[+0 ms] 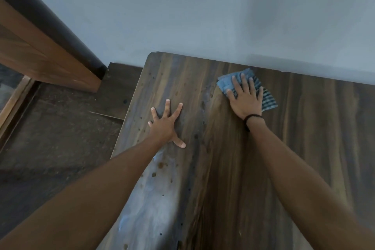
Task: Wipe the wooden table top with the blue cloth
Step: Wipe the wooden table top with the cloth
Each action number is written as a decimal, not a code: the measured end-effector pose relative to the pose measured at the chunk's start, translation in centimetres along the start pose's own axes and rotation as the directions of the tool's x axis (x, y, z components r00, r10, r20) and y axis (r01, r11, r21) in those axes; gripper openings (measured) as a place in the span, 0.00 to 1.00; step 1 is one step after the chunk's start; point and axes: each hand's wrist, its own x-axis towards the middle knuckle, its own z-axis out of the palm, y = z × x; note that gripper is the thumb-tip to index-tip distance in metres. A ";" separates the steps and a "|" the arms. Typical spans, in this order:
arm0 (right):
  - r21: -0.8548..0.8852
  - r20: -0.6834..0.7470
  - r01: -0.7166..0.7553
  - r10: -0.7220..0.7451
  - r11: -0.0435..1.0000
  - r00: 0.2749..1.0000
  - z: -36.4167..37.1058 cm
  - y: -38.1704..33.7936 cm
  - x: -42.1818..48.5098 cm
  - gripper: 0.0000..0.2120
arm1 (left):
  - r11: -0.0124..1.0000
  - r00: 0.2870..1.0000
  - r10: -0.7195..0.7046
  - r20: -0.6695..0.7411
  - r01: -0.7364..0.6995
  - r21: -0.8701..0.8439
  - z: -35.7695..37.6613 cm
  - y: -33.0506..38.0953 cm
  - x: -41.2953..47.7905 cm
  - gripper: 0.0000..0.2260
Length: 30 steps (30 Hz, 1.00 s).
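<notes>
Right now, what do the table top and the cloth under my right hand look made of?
Table top: wood or wood-look laminate, judging by streaky brown grain; smooth, slight sheen, dark spots on its left side. Blue cloth: soft textile, possibly microfibre; ribbed, striped texture, flat under the right hand.

The left hand (165,126) lay palm-down with fingers splayed wide, while the right hand (244,100), reached farther forward, lay flat with straight fingers.

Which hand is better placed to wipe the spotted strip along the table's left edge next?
Probably the right hand: it presses flat on the blue cloth and can sweep it leftward. The left hand lies spread on the bare table top among the spots, holding nothing.
</notes>
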 end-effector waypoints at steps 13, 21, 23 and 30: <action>-0.024 -0.016 0.000 0.000 1.000 1.000 -0.6 -0.5 3.8 0.29 | 1.000 0.999 0.016 -0.028 -0.017 -0.021 0.1 0.1 -0.1 0.65; 0.032 -0.063 -0.032 0.034 0.999 0.997 2.4 -1.8 -5.0 0.29 | 0.999 0.999 0.016 -0.033 -0.018 -0.041 0.2 0.0 -0.2 0.65; -0.005 -0.059 -0.028 0.028 1.000 0.998 3.5 -1.8 -8.5 0.29 | 0.999 1.000 0.014 -0.027 -0.015 -0.043 0.2 0.1 -0.1 0.64; -0.023 -0.055 -0.037 0.036 0.999 0.998 0.4 -1.4 3.1 0.31 | 0.999 1.000 0.015 -0.024 -0.016 -0.046 0.1 0.1 0.0 0.64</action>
